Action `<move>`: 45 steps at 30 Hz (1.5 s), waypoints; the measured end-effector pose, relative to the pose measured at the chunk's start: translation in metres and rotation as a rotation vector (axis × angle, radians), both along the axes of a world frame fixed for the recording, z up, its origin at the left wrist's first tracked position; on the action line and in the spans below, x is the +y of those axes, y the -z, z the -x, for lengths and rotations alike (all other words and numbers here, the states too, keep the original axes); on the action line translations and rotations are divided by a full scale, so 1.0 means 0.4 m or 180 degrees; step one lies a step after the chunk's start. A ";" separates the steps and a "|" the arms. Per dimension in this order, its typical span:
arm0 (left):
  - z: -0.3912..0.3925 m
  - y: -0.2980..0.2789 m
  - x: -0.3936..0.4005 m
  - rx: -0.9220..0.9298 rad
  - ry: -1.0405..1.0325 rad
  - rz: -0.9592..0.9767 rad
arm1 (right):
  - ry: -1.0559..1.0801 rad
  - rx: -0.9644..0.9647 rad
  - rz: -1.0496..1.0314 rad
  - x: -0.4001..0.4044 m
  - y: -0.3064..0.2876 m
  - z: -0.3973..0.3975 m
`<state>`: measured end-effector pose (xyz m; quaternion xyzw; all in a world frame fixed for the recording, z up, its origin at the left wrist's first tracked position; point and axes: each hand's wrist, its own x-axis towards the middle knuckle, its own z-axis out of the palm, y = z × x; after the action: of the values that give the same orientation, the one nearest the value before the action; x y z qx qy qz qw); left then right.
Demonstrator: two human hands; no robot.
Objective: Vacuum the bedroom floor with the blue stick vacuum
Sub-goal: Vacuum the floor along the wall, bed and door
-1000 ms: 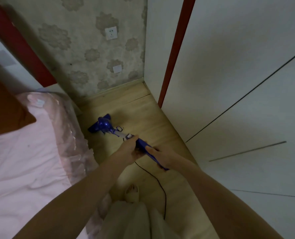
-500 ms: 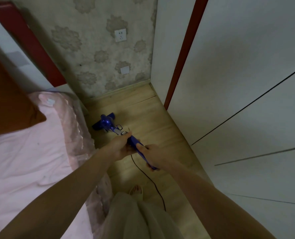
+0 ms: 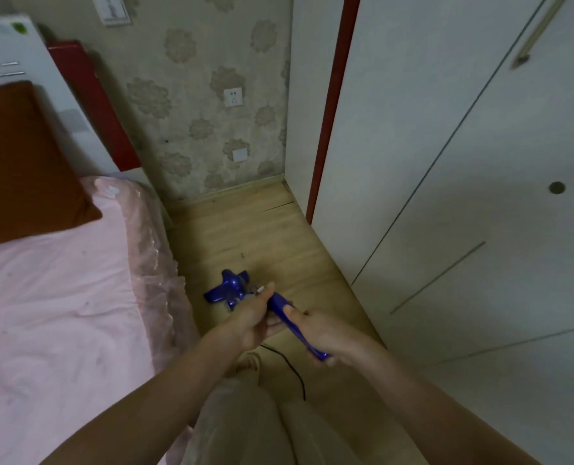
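Two hands hold the blue stick vacuum (image 3: 280, 305) near the middle of the view. The left hand (image 3: 252, 318) wraps the upper part of the shaft, its fingers curled under it and the thumb laid along the top toward the far end. The right hand (image 3: 319, 333) grips the handle nearer the person, fingers curled round the blue bar, whose near end pokes out below the palm. The shaft slants down and away to the left, and the vacuum's blue head (image 3: 227, 290) sits on the wooden floor (image 3: 279, 236), just beside the frilled edge of the bed (image 3: 61, 297) on the left. A thin black cord (image 3: 290, 367) trails from under the hands back toward the person along the floor.

The bed carries a pink sheet, with a rust-orange pillow (image 3: 20, 162) at its far left end. Beyond it stands a red headboard (image 3: 91, 105). The far wall is papered with a flower pattern and bears a white socket (image 3: 233, 97) and a smaller white plate (image 3: 239, 155) below it. On the right, white wardrobe doors (image 3: 446, 162) run along the strip of floor, with a red vertical strip (image 3: 331, 112) at their far edge. The person's pale trousers (image 3: 262, 424) fill the near bottom of the view.
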<state>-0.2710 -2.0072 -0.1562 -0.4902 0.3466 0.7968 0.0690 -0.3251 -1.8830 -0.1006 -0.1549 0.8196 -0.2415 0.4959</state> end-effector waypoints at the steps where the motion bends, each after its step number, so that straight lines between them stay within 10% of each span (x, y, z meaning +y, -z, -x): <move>1: -0.015 -0.009 0.026 0.0004 0.0014 -0.0008 | 0.0003 -0.0027 -0.0037 0.025 -0.019 -0.015; 45: -0.213 -0.049 0.078 -0.0077 0.0853 0.0123 | 0.0819 -0.0260 0.0265 0.102 -0.029 -0.293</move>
<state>-0.1858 -1.9762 -0.1367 -0.4504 0.4234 0.7676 0.1695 -0.2079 -1.8420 -0.0891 -0.0590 0.8011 -0.3430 0.4869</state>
